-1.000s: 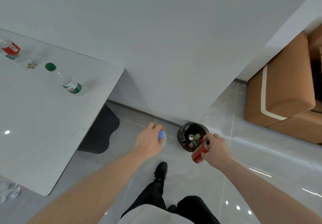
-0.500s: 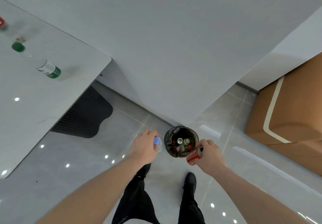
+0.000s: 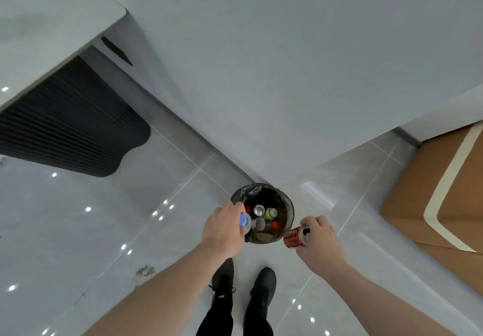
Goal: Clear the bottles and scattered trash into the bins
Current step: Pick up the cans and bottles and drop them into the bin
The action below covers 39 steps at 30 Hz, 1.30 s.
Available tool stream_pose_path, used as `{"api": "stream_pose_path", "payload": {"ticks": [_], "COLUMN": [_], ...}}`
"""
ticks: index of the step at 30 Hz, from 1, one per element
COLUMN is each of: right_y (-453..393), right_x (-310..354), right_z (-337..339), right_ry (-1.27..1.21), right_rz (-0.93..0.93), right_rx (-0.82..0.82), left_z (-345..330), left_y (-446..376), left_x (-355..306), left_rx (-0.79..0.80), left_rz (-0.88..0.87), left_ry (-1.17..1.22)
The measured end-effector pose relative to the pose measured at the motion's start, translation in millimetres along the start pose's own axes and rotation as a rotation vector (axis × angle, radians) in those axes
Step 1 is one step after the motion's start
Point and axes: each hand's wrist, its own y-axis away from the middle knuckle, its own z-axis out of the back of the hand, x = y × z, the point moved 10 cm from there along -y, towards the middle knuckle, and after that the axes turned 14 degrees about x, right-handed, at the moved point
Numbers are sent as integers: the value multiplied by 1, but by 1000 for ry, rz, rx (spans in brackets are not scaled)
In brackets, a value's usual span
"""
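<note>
A round bin [image 3: 287, 206] with a dark liner stands on the floor against the wall corner, holding several cans and bottles. My left hand [image 3: 224, 228] grips a clear bottle with a blue cap [image 3: 244, 220]; the cap sits over the bin's left rim, and most of the bottle is hidden by my fingers. My right hand [image 3: 320, 241] grips a red can [image 3: 294, 236] lying sideways, its top facing me, just right of the bin's near rim.
A white table [image 3: 52, 22] juts in at the upper left with a black ribbed base [image 3: 68, 129] under it. A brown sofa [image 3: 441, 200] stands at the right. My black shoes [image 3: 245, 283] stand on the glossy grey tiles just short of the bin.
I have stepped closer to the bin and look more steeply down; the table's bottles have left view. Both hands moved up to the bin's rim, still holding the bottle and the can.
</note>
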Motion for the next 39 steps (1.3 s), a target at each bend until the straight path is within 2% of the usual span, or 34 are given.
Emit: {"api": "stream_pose_path", "payload": {"ticks": [9, 14, 18, 24, 30, 35, 39], "right_y": [-122, -152, -147, -99, -4, 88, 158], "right_x": [-25, -23, -18, -2, 37, 79, 105], "right_z": [-70, -93, -106, -93, -58, -46, -55], "right_ry": [-37, -52, -34, 24, 38, 27, 84], "right_rz": [-30, -40, -69, -74, -77, -69, -70], "right_rx": [-3, 13, 90, 150, 183, 232, 255], "left_z": [-91, -122, -134, -99, -29, 25, 38], "left_y": [-107, -125, -116, -73, 19, 116, 189], "left_x": [24, 29, 33, 47, 62, 64, 68], "left_rx": [16, 58, 157, 196, 194, 187, 213], "left_rz": [-34, -63, -61, -18, 43, 61, 109], "left_ry": [-40, -47, -80, -95, -67, -228, -355]}}
